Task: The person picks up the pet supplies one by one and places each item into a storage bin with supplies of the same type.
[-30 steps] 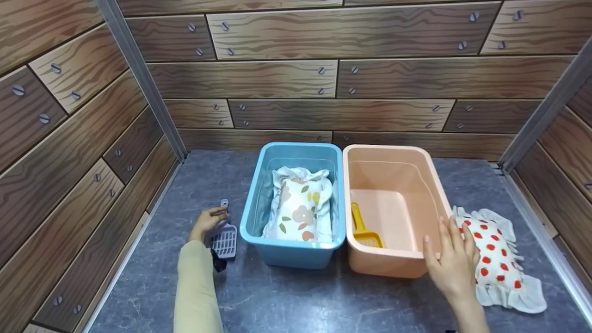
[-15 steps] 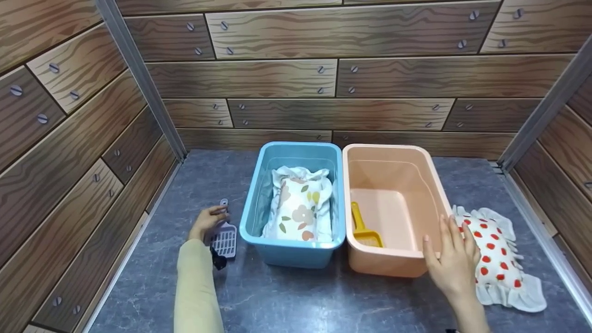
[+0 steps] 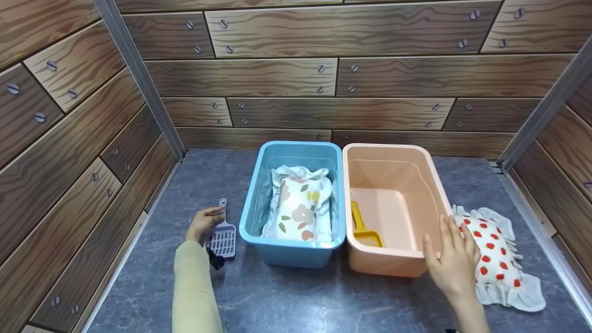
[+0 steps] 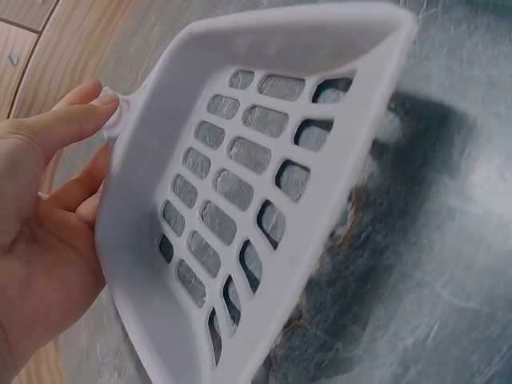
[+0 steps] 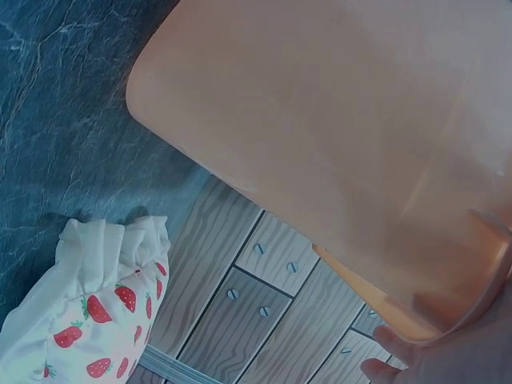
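Observation:
In the head view my left hand (image 3: 203, 224) pinches the handle of a pale lavender slotted litter scoop (image 3: 223, 238), left of the blue tub. The left wrist view shows the thumb and fingers (image 4: 76, 120) on the handle, and the scoop's slotted head (image 4: 232, 176) tilted, with a shadow on the tabletop beside it. My right hand (image 3: 455, 263) rests with its fingers extended on the near right corner of the peach tub (image 3: 384, 263). Inside that tub lies a yellow scoop (image 3: 360, 222). The right wrist view shows the peach tub's outer wall (image 5: 304, 120) and part of the right hand (image 5: 448, 360).
A blue tub (image 3: 293, 254) holds a floral frilled cushion (image 3: 300, 208) and stands against the peach tub. Right of the peach tub lies a white strawberry-print cushion (image 3: 497, 259). Wood-patterned walls (image 3: 286, 113) enclose the dark tabletop (image 3: 296, 300) at the back and sides.
My left hand has shifted slightly left with the lavender litter scoop. The right hand stays on the peach tub's rim, and the tubs and cushions have not moved.

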`<state>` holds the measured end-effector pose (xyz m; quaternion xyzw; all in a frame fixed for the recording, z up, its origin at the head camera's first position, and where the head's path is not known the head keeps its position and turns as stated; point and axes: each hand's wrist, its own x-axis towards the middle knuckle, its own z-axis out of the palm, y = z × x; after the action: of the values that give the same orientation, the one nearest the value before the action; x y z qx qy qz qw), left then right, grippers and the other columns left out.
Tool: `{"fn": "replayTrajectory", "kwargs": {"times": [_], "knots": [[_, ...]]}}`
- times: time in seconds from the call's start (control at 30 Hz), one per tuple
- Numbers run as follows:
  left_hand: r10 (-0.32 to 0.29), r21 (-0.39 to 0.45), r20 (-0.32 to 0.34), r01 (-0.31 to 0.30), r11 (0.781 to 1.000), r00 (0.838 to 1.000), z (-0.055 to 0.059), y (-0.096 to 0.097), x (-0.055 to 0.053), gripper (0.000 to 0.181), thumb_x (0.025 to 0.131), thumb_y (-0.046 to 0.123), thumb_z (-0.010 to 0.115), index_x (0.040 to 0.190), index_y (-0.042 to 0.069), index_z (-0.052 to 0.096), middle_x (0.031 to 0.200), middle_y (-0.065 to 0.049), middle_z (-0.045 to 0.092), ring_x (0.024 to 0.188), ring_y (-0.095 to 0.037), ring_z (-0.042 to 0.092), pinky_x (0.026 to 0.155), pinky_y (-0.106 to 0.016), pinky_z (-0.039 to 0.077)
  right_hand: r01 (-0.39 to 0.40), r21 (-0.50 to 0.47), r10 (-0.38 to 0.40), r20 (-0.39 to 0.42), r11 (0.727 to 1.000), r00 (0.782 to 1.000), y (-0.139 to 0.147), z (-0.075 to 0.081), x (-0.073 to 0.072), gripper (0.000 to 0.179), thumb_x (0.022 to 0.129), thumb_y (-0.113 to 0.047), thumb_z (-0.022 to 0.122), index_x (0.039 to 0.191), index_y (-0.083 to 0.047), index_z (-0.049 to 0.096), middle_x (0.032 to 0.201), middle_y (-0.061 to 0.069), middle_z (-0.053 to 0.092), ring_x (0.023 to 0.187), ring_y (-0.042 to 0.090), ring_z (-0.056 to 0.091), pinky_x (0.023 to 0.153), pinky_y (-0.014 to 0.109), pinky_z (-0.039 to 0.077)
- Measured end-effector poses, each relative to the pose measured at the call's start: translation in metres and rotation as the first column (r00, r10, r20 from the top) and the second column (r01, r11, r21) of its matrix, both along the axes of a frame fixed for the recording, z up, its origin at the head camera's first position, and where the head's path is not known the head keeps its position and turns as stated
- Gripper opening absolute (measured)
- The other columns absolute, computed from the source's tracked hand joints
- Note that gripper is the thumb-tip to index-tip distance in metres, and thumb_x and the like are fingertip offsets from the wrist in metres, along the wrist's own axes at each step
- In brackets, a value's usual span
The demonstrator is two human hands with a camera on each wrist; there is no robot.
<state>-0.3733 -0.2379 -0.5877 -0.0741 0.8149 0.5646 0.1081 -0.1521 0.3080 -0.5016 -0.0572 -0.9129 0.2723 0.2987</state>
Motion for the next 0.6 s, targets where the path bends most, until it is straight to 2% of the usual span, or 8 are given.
{"fn": "replayTrajectory", "kwargs": {"times": [0.17, 0.4, 0.6], "knots": [[0.01, 0.023, 0.028, -0.01, 1.0, 1.0, 0.0004, -0.002, 0.001, 0.041, 0.097, 0.003, 0.055, 0.138, 0.001, 0.054, 0.138, -0.023, 0.053, 0.125, -0.036, 0.052, 0.106, -0.047, 0.041, 0.001, -0.012, -0.001, -0.033, 1.0, 0.999, 0.0002, -0.0008, -0.0007, 0.056, 0.094, -0.025, 0.055, 0.141, 0.005, 0.046, 0.146, 0.03, 0.04, 0.135, 0.051, 0.027, 0.102, 0.07, 0.017], [0.063, 0.137, 0.055, -0.07, 0.988, 0.996, 0.0022, -0.0053, 0.0057, 0.044, 0.097, 0.007, 0.056, 0.14, 0.002, 0.051, 0.132, -0.02, 0.059, 0.13, -0.033, 0.048, 0.112, -0.046, 0.034, 0.005, -0.022, -0.006, -0.048, 1.0, 0.999, -0.0001, -0.0026, -0.0015, 0.057, 0.093, -0.024, 0.056, 0.141, 0.005, 0.045, 0.145, 0.031, 0.04, 0.134, 0.054, 0.027, 0.102, 0.072, 0.016], [0.089, 0.184, 0.05, -0.097, 0.978, 0.995, 0.0033, -0.0073, 0.008, 0.044, 0.097, 0.007, 0.057, 0.14, 0.002, 0.051, 0.12, -0.013, 0.067, 0.115, -0.023, 0.057, 0.1, -0.035, 0.043, 0.011, -0.014, -0.011, -0.036, 1.0, 0.999, 0.0009, -0.0027, -0.0016, 0.057, 0.093, -0.025, 0.055, 0.141, 0.006, 0.045, 0.145, 0.032, 0.04, 0.133, 0.054, 0.028, 0.102, 0.072, 0.017]]}}
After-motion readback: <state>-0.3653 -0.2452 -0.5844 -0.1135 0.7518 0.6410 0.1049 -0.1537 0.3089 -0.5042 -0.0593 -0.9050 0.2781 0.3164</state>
